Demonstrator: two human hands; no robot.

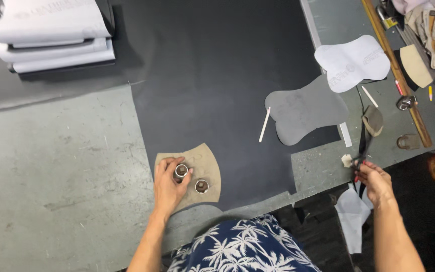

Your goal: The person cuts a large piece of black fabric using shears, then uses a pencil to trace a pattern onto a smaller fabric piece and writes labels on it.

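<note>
Two small metal cylinders sat on a tan pattern piece [205,163] laid on black sheet material [212,75]. Left hand [168,184] curled its fingers around one cylinder [180,172]; the other [202,186] stood just beside. Right hand [374,180] pinched black scissors [363,143] at the table edge.

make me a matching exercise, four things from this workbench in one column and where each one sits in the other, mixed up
Things:
1. tan pattern piece
2. stack of white sheets
3. white pencil
4. scissors

Places:
A. far left corner of the bench
B. in the right hand, near the bench's front edge
C. under two small metal cylinders, with the left hand on it
D. on the black sheet, just left of the grey pattern piece

Pairs: 1-C, 2-A, 3-D, 4-B
</note>
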